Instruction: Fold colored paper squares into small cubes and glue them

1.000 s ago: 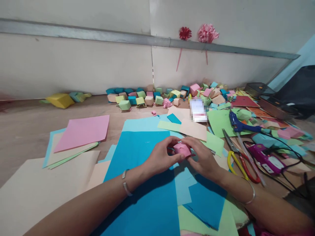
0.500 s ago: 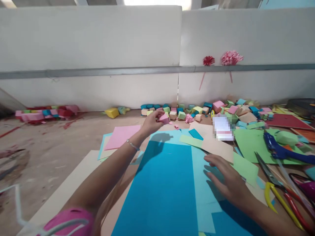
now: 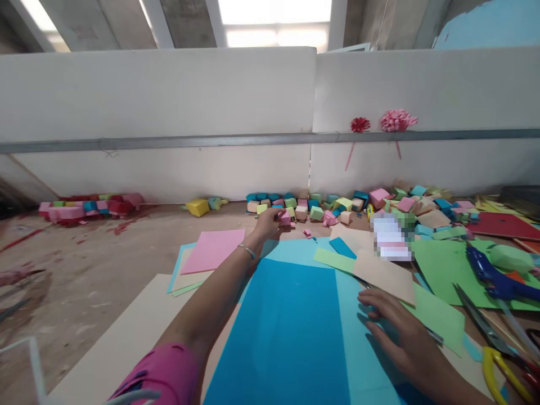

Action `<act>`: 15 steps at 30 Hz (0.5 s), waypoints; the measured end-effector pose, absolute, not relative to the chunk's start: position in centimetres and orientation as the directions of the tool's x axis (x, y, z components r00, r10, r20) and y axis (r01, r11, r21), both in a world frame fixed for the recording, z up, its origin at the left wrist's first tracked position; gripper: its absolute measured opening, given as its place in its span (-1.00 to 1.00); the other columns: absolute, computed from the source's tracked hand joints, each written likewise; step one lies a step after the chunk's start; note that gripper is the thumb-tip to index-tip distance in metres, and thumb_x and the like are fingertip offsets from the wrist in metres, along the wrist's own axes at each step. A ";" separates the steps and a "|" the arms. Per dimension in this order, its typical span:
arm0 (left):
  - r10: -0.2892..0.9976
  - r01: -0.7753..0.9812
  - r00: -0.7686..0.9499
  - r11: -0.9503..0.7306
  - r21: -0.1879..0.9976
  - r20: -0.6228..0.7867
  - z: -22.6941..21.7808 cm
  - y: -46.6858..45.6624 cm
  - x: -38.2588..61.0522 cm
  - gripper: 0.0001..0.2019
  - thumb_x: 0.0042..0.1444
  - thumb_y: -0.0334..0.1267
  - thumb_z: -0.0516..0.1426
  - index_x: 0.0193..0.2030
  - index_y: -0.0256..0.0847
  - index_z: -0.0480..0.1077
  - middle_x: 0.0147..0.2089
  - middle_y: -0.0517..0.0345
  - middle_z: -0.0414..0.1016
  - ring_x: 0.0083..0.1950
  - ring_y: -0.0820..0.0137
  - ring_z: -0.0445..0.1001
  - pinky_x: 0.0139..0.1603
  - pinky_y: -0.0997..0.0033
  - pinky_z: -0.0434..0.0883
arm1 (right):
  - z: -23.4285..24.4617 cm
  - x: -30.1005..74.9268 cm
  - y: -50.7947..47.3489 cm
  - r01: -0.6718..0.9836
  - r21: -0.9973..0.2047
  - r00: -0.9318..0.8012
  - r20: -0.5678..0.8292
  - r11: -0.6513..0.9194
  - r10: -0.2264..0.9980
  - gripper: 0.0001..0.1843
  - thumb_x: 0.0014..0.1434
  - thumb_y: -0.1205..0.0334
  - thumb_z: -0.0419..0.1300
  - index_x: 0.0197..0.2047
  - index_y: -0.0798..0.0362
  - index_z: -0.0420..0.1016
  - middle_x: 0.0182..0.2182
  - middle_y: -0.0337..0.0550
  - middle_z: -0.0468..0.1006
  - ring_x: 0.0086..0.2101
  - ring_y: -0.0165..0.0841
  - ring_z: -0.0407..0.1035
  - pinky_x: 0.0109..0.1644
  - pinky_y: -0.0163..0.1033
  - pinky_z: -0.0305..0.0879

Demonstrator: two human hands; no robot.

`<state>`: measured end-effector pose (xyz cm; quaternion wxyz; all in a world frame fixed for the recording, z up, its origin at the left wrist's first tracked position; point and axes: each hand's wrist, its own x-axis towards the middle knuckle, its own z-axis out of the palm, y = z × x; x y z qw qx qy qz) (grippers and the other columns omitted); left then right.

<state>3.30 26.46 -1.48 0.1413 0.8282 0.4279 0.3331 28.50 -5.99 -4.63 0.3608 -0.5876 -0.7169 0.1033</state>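
My left hand (image 3: 267, 224) stretches out to the far row of folded paper cubes (image 3: 301, 212). Its fingers are closed on a small pink paper cube (image 3: 286, 218) at the front of that row. My right hand (image 3: 399, 332), fingers loosely apart and holding nothing, is over the light blue paper (image 3: 367, 360). Between my arms lies a dark blue sheet (image 3: 287, 332). Just beyond my right hand are a peach sheet (image 3: 385, 275) and a light green strip (image 3: 334, 260).
Scissors with yellow and red handles (image 3: 485, 326) and a blue glue gun (image 3: 493, 275) lie at the right. A blurred white rectangle (image 3: 392, 237) lies before a cube pile. Pink paper (image 3: 213, 251) is at left. A white partition (image 3: 169, 95) rises behind.
My view has tilted up, showing more above the partition. My left hand has reached slightly farther, bringing the pink cube down to the row. My right hand stays open over the paper.
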 end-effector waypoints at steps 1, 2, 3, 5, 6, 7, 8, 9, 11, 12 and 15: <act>0.793 0.614 0.423 -0.606 0.505 0.439 -1.7 26.5 3.2 -0.65 -0.03 -0.48 0.16 -0.06 -0.23 0.48 -0.04 0.00 0.53 0.05 0.16 0.44 0.06 0.09 0.43 | -4.7 28.5 -6.0 0.767 -0.572 -0.056 0.393 0.291 0.918 -0.66 0.26 0.25 0.07 0.10 -0.08 0.41 0.10 0.00 0.45 -0.10 -0.22 0.50 -0.10 -0.17 0.54; 0.782 0.614 0.433 -0.620 0.489 0.448 -1.9 26.5 3.2 -0.63 -0.01 -0.51 0.13 -0.03 -0.23 0.47 0.01 -0.02 0.52 0.09 0.16 0.43 0.10 0.08 0.41 | -4.7 28.4 -6.0 0.767 -0.570 -0.063 0.391 0.295 0.918 -0.66 0.26 0.25 0.07 0.09 -0.07 0.41 0.10 0.01 0.45 -0.10 -0.23 0.50 -0.10 -0.17 0.54; 0.772 0.614 0.442 -0.632 0.473 0.457 -2.0 26.6 3.1 -0.60 -0.01 -0.54 0.10 -0.01 -0.23 0.47 0.07 -0.03 0.49 0.13 0.16 0.41 0.14 0.08 0.39 | -4.7 28.4 -6.0 0.767 -0.568 -0.067 0.391 0.298 0.918 -0.67 0.26 0.25 0.07 0.09 -0.07 0.41 0.10 0.00 0.45 -0.10 -0.23 0.50 -0.10 -0.17 0.54; 0.758 0.622 0.456 -0.646 0.441 0.467 -2.2 26.5 3.0 -0.56 0.00 -0.57 0.09 0.04 -0.24 0.44 0.16 -0.04 0.42 0.19 0.17 0.36 0.20 0.10 0.35 | -4.7 28.4 -6.1 0.768 -0.566 -0.071 0.389 0.299 0.919 -0.67 0.26 0.24 0.08 0.09 -0.07 0.41 0.09 0.00 0.45 -0.11 -0.24 0.51 -0.11 -0.18 0.54; 0.753 0.627 0.465 -0.652 0.427 0.466 -2.2 26.5 3.0 -0.55 0.01 -0.57 0.10 0.06 -0.24 0.43 0.18 -0.04 0.40 0.19 0.17 0.36 0.21 0.12 0.34 | -4.7 28.5 -6.1 0.768 -0.567 -0.071 0.386 0.297 0.920 -0.67 0.26 0.24 0.08 0.09 -0.08 0.41 0.10 0.00 0.45 -0.13 -0.24 0.51 -0.11 -0.17 0.54; 0.748 0.631 0.479 -0.657 0.413 0.459 -2.2 26.5 2.9 -0.56 0.03 -0.55 0.11 0.07 -0.23 0.43 0.18 -0.04 0.40 0.18 0.18 0.37 0.20 0.14 0.35 | -4.7 28.5 -6.1 0.767 -0.569 -0.070 0.386 0.297 0.920 -0.67 0.26 0.23 0.08 0.08 -0.08 0.42 0.09 0.00 0.45 -0.14 -0.24 0.52 -0.11 -0.17 0.54; 0.745 0.634 0.496 -0.662 0.399 0.446 -2.2 26.5 2.9 -0.60 0.06 -0.52 0.12 0.07 -0.23 0.42 0.17 -0.03 0.41 0.15 0.20 0.38 0.18 0.15 0.37 | -4.6 28.5 -6.1 0.766 -0.570 -0.068 0.387 0.296 0.920 -0.67 0.26 0.24 0.08 0.08 -0.08 0.42 0.09 0.00 0.45 -0.15 -0.24 0.52 -0.11 -0.16 0.55; 0.741 0.637 0.517 -0.668 0.386 0.429 -2.1 26.4 2.9 -0.65 0.11 -0.46 0.14 0.06 -0.22 0.42 0.14 -0.03 0.42 0.11 0.22 0.41 0.14 0.16 0.39 | -4.6 28.5 -6.1 0.765 -0.571 -0.067 0.387 0.296 0.920 -0.67 0.26 0.24 0.08 0.08 -0.08 0.42 0.09 0.00 0.45 -0.14 -0.23 0.52 -0.11 -0.15 0.54; 0.735 0.643 0.557 -0.676 0.359 0.387 -1.9 26.3 2.9 -0.75 0.21 -0.31 0.14 0.02 -0.23 0.41 0.07 -0.01 0.45 0.04 0.26 0.44 0.06 0.14 0.43 | -4.5 28.6 -6.1 0.763 -0.572 -0.067 0.393 0.301 0.917 -0.67 0.25 0.24 0.07 0.07 -0.08 0.43 0.09 -0.01 0.46 -0.12 -0.23 0.51 -0.11 -0.15 0.55; 0.733 0.647 0.572 -0.679 0.347 0.368 -1.8 26.3 2.9 -0.77 0.23 -0.24 0.15 0.00 -0.24 0.42 0.04 0.00 0.46 0.01 0.27 0.45 0.03 0.14 0.44 | -4.5 28.6 -6.0 0.762 -0.571 -0.069 0.397 0.305 0.915 -0.68 0.26 0.24 0.07 0.06 -0.08 0.43 0.08 -0.01 0.46 -0.12 -0.23 0.51 -0.12 -0.16 0.55; 0.741 0.671 0.584 -0.671 0.317 0.332 -1.6 26.2 2.9 -0.75 0.21 -0.18 0.18 -0.04 -0.27 0.43 -0.01 0.01 0.47 -0.03 0.29 0.46 0.00 0.17 0.45 | -4.4 28.6 -6.0 0.757 -0.572 -0.071 0.406 0.314 0.911 -0.68 0.25 0.24 0.08 0.06 -0.07 0.44 0.08 0.00 0.46 -0.13 -0.23 0.51 -0.13 -0.16 0.55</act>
